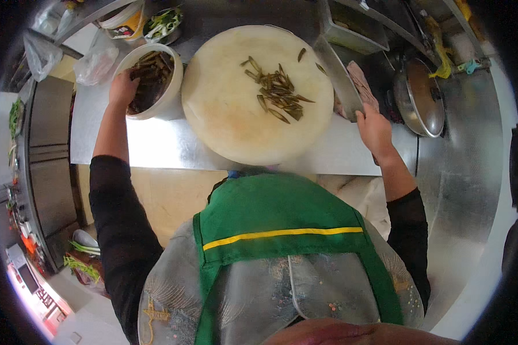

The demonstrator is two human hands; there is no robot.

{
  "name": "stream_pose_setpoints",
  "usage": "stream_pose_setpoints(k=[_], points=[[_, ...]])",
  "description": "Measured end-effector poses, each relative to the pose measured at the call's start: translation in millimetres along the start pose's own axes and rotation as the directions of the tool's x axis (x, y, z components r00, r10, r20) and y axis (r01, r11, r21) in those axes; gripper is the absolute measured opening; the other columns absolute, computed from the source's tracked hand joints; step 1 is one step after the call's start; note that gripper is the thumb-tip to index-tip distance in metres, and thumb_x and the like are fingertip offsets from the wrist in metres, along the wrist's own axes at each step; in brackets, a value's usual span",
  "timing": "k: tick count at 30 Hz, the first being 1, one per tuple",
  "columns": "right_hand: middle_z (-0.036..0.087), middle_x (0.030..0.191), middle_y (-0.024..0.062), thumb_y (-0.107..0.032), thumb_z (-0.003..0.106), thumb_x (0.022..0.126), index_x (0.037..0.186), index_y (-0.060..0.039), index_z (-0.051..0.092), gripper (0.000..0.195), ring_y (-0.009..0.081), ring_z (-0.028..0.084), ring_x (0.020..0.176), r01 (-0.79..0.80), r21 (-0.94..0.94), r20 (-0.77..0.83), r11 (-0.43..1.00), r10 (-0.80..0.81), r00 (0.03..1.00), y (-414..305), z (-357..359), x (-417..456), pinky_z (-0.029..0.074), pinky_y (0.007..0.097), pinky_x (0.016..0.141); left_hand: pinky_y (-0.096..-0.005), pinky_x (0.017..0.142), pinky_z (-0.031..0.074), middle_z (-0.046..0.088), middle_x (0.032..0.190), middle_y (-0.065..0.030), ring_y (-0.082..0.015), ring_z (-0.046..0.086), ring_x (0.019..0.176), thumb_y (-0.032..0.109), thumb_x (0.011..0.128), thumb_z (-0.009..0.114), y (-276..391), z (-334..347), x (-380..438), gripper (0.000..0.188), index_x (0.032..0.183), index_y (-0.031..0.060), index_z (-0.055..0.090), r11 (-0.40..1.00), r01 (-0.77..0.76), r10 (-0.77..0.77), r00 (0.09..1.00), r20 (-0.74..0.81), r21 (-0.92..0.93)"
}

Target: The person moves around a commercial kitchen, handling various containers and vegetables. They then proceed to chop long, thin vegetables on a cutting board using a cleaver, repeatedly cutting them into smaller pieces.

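Observation:
My left hand (pixel 124 88) reaches over the rim of a white plastic bucket (pixel 178 82), its fingers at dark brownish-green pickled vegetables (pixel 155 71). Its fingertips are partly hidden, so whether they grip a piece is unclear. In my right hand (pixel 374 129) is the handle of a cleaver, whose broad blade (pixel 339 77) is held beyond the right edge of the round white chopping board (pixel 224 120). Slant-cut pieces of the same-looking vegetable (pixel 278 90) lie in a loose pile right of the board's middle. A few stray bits sit near its upper right rim.
Behind the bucket stand a bowl of cut greens (pixel 164 26) and a labelled tub (pixel 125 26). A metal container (pixel 356 32) is at the back right. A pinkish cloth (pixel 362 84) lies beside the blade, and a lidded pan (pixel 421 99) stands farther right.

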State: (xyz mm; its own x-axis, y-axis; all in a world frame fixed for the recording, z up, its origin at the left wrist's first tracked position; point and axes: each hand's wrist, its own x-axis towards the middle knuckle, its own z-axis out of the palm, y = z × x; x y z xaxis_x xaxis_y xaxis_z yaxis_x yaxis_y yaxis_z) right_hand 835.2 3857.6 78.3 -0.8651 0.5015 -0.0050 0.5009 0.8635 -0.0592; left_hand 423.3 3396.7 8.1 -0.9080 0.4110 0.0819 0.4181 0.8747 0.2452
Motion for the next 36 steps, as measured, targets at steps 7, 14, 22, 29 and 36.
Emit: stream_pose_setpoints(k=[7, 14, 22, 29, 36], points=[[0.064, 0.089, 0.0195, -0.027, 0.047, 0.091, 0.107, -0.0068, 0.05, 0.026, 0.0376, 0.06, 0.088, -0.028, -0.076, 0.188, 0.997, 0.042, 0.981, -40, 5, 25, 0.047, 0.0471, 0.075, -0.0373, 0.085, 0.045, 0.065, 0.104, -0.0115, -0.0274, 0.06, 0.098, 0.027, 0.075, 0.069, 3, 0, 10, 0.04, 0.111, 0.0103, 0.063, 0.978, 0.2, -0.188, 0.969, 0.162, -0.056], [0.062, 0.086, 0.0213, -0.024, 0.049, 0.09, 0.099, -0.0063, 0.051, 0.02, 0.0405, 0.059, 0.081, 0.049, 0.079, 0.062, 0.996, -0.054, 0.997, -43, 12, -5, 0.046, 0.0489, 0.07, -0.0386, 0.084, 0.047, 0.065, 0.103, -0.0136, -0.0287, 0.061, 0.099, 0.027, 0.075, 0.068, 11, -2, 9, 0.035, 0.104, 0.0071, 0.065, 0.921, 0.389, -0.387, 0.919, 0.078, -0.004], [0.062, 0.078, 0.022, -0.026, 0.047, 0.091, 0.103, -0.0053, 0.051, 0.024, 0.0418, 0.059, 0.073, 0.015, 0.158, 0.025, 0.987, -0.019, 0.999, -26, 30, -11, 0.045, 0.0502, 0.065, -0.0362, 0.076, 0.048, 0.067, 0.091, -0.0162, -0.0268, 0.064, 0.085, 0.022, 0.07, 0.066, -10, 0, 10, 0.035, 0.094, -0.0029, 0.066, 0.864, 0.467, -0.447, 0.883, 0.143, -0.188], [0.062, 0.08, 0.0216, -0.028, 0.046, 0.092, 0.102, -0.0058, 0.051, 0.025, 0.0412, 0.059, 0.075, 0.024, 0.222, -0.01, 0.975, -0.022, 1.0, -19, 40, -12, 0.046, 0.0492, 0.066, -0.0345, 0.065, 0.047, 0.067, 0.079, -0.0118, -0.0206, 0.061, 0.066, 0.013, 0.073, 0.061, 51, -42, -65, 0.027, 0.095, -0.0007, 0.066, 0.77, 0.283, -0.235, 0.959, 0.16, -0.571], [0.062, 0.081, 0.021, -0.029, 0.048, 0.091, 0.099, -0.0052, 0.051, 0.025, 0.0407, 0.059, 0.073, 0.05, 0.277, 0.049, 0.96, -0.066, 0.997, -12, 25, -23, 0.046, 0.0488, 0.064, -0.0393, 0.072, 0.048, 0.06, 0.084, -0.0099, -0.03, 0.057, 0.081, 0.007, 0.069, 0.063, 248, 41, -189, 0.02, 0.089, 0.0069, 0.064, 0.86, -0.45, 0.449, 0.891, -0.061, -0.241]])
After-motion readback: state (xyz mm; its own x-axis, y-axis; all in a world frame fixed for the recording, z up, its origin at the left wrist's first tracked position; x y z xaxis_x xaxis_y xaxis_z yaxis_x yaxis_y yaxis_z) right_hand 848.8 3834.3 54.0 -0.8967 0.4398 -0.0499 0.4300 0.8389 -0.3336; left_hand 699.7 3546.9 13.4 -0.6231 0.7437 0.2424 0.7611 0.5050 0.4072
